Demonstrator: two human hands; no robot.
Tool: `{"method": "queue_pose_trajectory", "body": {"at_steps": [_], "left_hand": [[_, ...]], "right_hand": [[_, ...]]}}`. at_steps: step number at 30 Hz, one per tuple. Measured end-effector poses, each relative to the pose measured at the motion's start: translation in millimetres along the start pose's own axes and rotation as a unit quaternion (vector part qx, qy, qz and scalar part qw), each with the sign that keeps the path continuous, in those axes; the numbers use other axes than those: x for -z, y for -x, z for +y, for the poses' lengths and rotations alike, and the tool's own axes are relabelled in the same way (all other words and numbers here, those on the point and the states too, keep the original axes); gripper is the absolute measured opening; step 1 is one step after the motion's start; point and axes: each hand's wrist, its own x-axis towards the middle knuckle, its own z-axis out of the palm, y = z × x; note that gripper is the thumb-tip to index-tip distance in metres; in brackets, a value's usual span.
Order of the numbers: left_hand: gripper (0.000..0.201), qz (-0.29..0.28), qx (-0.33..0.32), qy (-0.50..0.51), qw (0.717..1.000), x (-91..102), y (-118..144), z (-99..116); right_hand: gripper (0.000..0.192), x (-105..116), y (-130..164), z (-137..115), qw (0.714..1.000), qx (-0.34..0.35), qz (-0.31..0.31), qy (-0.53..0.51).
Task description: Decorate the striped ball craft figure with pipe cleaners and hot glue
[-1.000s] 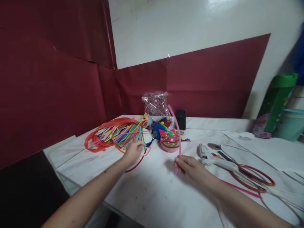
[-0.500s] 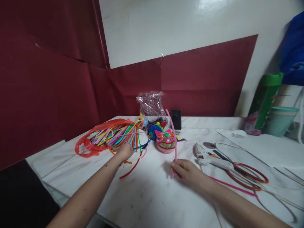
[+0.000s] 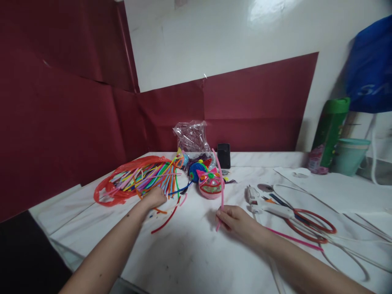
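My right hand (image 3: 228, 218) pinches a pink pipe cleaner (image 3: 219, 175) near its lower end, and the stem stands almost upright. Behind that stem sits a round pink cat-faced craft (image 3: 211, 185) with a green nose and red trim. Next to it rests a blue ball-shaped craft (image 3: 195, 170). On the left, my left hand (image 3: 157, 197) is closed at the near edge of a pile of coloured pipe cleaners (image 3: 153, 175) on a red plastic bag (image 3: 102, 194). What its fingers grip is hidden. A blue pipe cleaner (image 3: 179, 190) lies just beyond its fingers.
A red pipe cleaner (image 3: 167, 222) lies before the pile. At right are a white glue gun (image 3: 277, 210), orange-handled scissors (image 3: 329, 220), cables and a pink stem (image 3: 297, 239). Clear plastic wrap (image 3: 191, 136), a black box-shaped object (image 3: 223, 156) and a teal cup (image 3: 352, 157) stand farther back.
The view has shifted slightly, so the scene sits a little farther left. My left hand has drawn back a little from the blue pipe cleaner. My right hand keeps its pinch on the pink one.
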Motion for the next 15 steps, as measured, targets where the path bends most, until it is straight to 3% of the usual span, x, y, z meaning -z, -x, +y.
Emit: {"method": "queue_pose_trajectory", "body": {"at_steps": [7, 15], "left_hand": [[0.021, -0.014, 0.016, -0.026, 0.999, -2.2, 4, 6], [0.024, -0.026, 0.010, 0.118, 0.993, 21.8, 15, -4]], "right_hand": [[0.045, 3, -1, -1, 1.000, 0.020, 0.009, 0.014], [0.040, 4, 0, -3, 1.000, 0.018, 0.008, 0.007]]}}
